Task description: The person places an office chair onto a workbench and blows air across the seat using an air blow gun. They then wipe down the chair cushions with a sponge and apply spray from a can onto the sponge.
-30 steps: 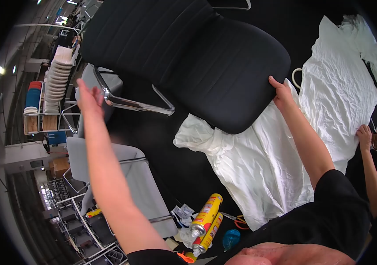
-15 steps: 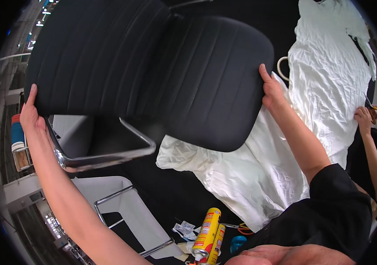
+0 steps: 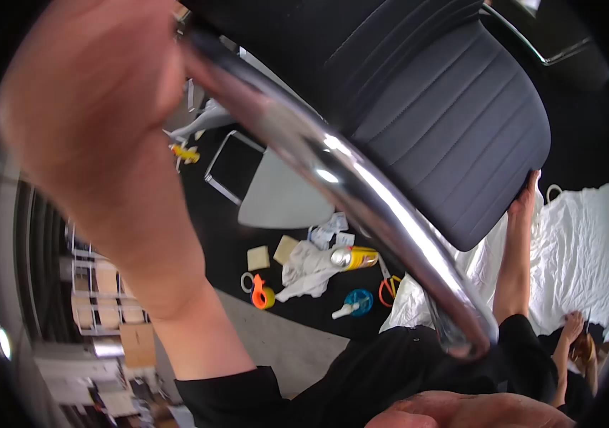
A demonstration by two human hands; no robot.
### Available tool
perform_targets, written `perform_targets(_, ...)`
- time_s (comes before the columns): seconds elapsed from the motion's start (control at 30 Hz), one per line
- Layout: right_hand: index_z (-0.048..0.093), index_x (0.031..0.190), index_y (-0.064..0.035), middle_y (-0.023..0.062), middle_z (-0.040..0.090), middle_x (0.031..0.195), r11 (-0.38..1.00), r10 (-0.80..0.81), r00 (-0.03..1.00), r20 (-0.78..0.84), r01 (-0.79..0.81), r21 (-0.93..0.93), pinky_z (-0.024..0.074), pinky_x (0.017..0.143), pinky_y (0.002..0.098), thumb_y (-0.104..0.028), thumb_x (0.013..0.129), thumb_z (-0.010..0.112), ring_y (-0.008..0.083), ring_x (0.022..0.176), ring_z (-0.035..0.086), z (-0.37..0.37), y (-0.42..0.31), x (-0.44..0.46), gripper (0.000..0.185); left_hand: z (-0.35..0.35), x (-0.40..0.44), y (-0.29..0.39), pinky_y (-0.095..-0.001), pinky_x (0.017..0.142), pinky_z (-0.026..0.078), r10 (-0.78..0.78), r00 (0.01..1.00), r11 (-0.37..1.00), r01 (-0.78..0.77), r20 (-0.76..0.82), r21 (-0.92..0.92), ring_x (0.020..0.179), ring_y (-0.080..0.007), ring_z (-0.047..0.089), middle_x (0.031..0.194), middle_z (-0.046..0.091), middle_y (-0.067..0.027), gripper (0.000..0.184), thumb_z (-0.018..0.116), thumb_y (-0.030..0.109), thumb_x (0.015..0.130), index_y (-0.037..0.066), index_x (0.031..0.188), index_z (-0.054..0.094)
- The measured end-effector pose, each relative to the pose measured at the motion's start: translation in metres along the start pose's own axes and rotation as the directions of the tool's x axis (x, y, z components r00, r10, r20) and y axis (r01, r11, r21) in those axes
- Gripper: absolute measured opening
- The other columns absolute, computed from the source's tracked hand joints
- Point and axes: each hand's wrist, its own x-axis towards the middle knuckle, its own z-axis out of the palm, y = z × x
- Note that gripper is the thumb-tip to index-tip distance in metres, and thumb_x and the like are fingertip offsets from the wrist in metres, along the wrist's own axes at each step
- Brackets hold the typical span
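Observation:
A black padded chair (image 3: 454,128) is tilted close in front of me, its chrome frame tube (image 3: 361,178) crossing the middle of the view. My left hand (image 3: 98,78) is very near the camera at the upper left, blurred, beside the chair's upper end; its fingers are cut off or hidden. At the seat's lower right edge, my right hand (image 3: 527,196) holds the seat, with part of the fingers hidden behind it. White crumpled cloth (image 3: 575,242) lies under and beyond my right forearm.
On the black surface lie a yellow spray can (image 3: 354,258), orange-handled scissors (image 3: 389,289), a blue bottle (image 3: 359,302), an orange tape dispenser (image 3: 262,294) and sponge pieces (image 3: 258,257). A grey chair (image 3: 283,192) stands behind. Another person's hands (image 3: 573,327) hold scissors at the lower right.
My left hand went from beside the chair to its backrest edge, then came up close to the camera. The chair has turned, bringing its chrome tube across the view. My right hand stays on the seat.

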Motion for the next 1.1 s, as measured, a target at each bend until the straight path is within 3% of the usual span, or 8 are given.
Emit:
perform_targets(0.03, 0.046, 0.152, -0.0088, 0.0071, 0.051, 0.154, 1.0, 0.019, 0.998, 0.052, -0.019, 0.003, 0.0399, 0.117, 0.045, -0.056, 0.099, 0.061, 0.0278, 0.139, 0.05, 0.02, 0.003, -0.007, 0.073, -0.04, -0.008, -0.01, -0.0333, 0.081, 0.057, -0.017, 1.0, 0.999, 0.017, -0.015, 0.05, 0.092, -0.0226, 0.072, 0.114, 0.073, -0.0191, 0.048, 0.078, 0.008, 0.081, -0.011, 0.125, 0.066)
perform_targets(0.1, 0.05, 0.149, -0.0079, 0.008, 0.052, 0.152, 0.997, 0.063, 0.987, 0.147, -0.069, 0.035, 0.039, 0.117, 0.045, -0.053, 0.098, 0.064, 0.0293, 0.137, 0.051, 0.039, 0.015, -0.036, 0.069, -0.116, -0.02, -0.036, -0.0335, 0.087, 0.056, -0.089, 0.983, 0.931, 0.139, 0.157, -0.337, 0.098, -0.0235, 0.071, 0.12, 0.071, -0.0205, 0.053, 0.077, 0.011, 0.083, -0.011, 0.129, 0.062)
perform_targets(0.23, 0.053, 0.146, -0.0073, 0.0084, 0.054, 0.15, 0.997, 0.016, 0.982, 0.19, -0.03, 0.067, 0.0394, 0.117, 0.0439, -0.052, 0.098, 0.065, 0.0289, 0.137, 0.051, 0.087, 0.004, -0.093, 0.067, -0.223, -0.051, -0.056, -0.0352, 0.106, 0.049, -0.079, 0.967, 0.53, 0.246, 0.241, -0.812, 0.119, -0.0271, 0.066, 0.135, 0.063, -0.024, 0.065, 0.071, 0.019, 0.093, -0.013, 0.145, 0.045)
perform_targets(0.3, 0.051, 0.148, -0.0061, 0.0098, 0.051, 0.153, 0.997, 0.018, 0.964, 0.267, -0.036, 0.063, 0.0383, 0.118, 0.0449, -0.051, 0.098, 0.066, 0.0292, 0.139, 0.049, 0.104, -0.01, -0.121, 0.069, -0.242, -0.08, -0.057, -0.0374, 0.106, 0.049, -0.402, 0.872, 0.505, 0.465, 0.278, -0.727, 0.12, -0.0282, 0.065, 0.135, 0.062, -0.0241, 0.059, 0.066, 0.016, 0.098, -0.013, 0.145, 0.045)
perform_targets(0.5, 0.046, 0.15, 0.0006, 0.0156, 0.048, 0.155, 0.997, -0.071, 0.948, 0.309, 0.076, -0.005, 0.0373, 0.119, 0.0442, -0.04, 0.103, 0.063, 0.03, 0.14, 0.048, 0.159, -0.016, -0.269, 0.065, -0.315, -0.253, -0.097, -0.0345, 0.107, 0.045, -0.499, 0.843, 0.541, 0.484, 0.201, -0.688, 0.12, -0.0234, 0.063, 0.128, 0.065, -0.0176, 0.071, 0.082, 0.024, 0.087, -0.012, 0.139, 0.05)
perform_targets(0.7, 0.069, 0.124, 0.0016, 0.0125, 0.072, 0.121, 0.933, -0.269, 0.847, 0.459, 0.348, -0.096, 0.0531, 0.1, 0.0356, -0.029, 0.1, 0.07, 0.0211, 0.111, 0.068, 0.173, 0.077, -0.358, 0.039, -0.373, -0.48, -0.161, -0.0372, 0.103, 0.047, -0.832, 0.55, 0.452, 0.749, 0.074, -0.485, 0.113, -0.0248, 0.062, 0.127, 0.066, -0.0147, 0.058, 0.082, 0.018, 0.087, -0.009, 0.133, 0.058)
perform_targets(0.87, 0.068, 0.117, 0.0044, 0.0137, 0.073, 0.109, 0.813, 0.03, 0.787, 0.616, 0.339, -0.473, 0.0557, 0.09, 0.0322, -0.034, 0.094, 0.077, 0.0195, 0.098, 0.071, 0.225, 0.176, -0.459, 0.045, -0.403, -0.621, -0.165, -0.038, 0.092, 0.053, -0.99, 0.137, 0.111, 0.869, 0.02, -0.483, 0.099, -0.0231, 0.066, 0.113, 0.069, -0.0146, 0.035, 0.078, 0.002, 0.087, -0.008, 0.118, 0.065)
perform_targets(1.1, 0.07, 0.108, 0.0079, 0.0148, 0.074, 0.093, 0.771, 0.355, 0.679, 0.643, 0.176, -0.612, 0.06, 0.072, 0.0345, -0.034, 0.091, 0.081, 0.019, 0.079, 0.072, 0.279, 0.36, -0.538, 0.046, -0.431, -0.775, -0.227, -0.0389, 0.086, 0.056, -0.99, -0.13, -0.144, 0.89, 0.063, -0.433, 0.091, -0.0233, 0.068, 0.103, 0.072, -0.0153, 0.028, 0.08, 0.003, 0.086, -0.009, 0.108, 0.069)
